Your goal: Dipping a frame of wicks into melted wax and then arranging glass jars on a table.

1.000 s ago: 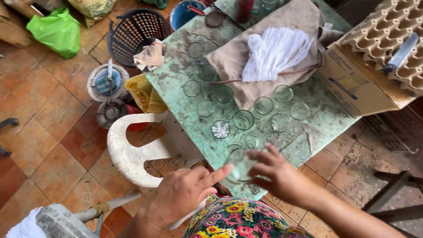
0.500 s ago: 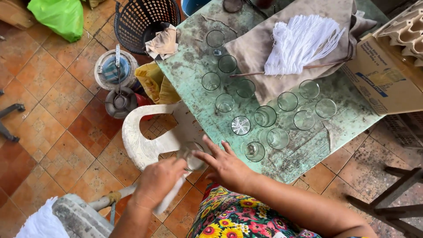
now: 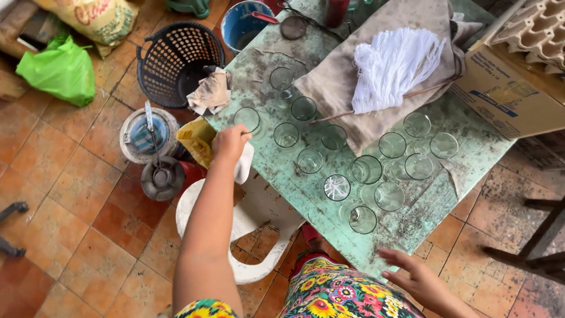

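Observation:
My left hand (image 3: 228, 143) is stretched out to the near-left edge of the worn green table (image 3: 465, 176) and is closed on the top of a white plastic chair's back (image 3: 244, 168). It sits close to an empty glass (image 3: 247, 119). My right hand (image 3: 412, 277) hovers open and empty just below the table's front corner, over the tiled floor. Several empty clear glasses (image 3: 367, 169) stand across the table; one glass (image 3: 336, 187) holds white threads. A bundle of white string (image 3: 391, 68) lies on a beige cloth (image 3: 335, 82).
A black plastic basket (image 3: 176, 56), a blue bucket (image 3: 244, 23), a small stove (image 3: 162, 176), a round can (image 3: 147, 134), a green bag (image 3: 59, 70) and a yellow bag (image 3: 197, 141) crowd the floor at left. A cardboard box (image 3: 500, 88) with egg trays (image 3: 532, 29) sits at right.
My left hand has moved up from the chair seat area to the chair's back at the table edge. My right hand has drawn away from the glasses down past the table's corner.

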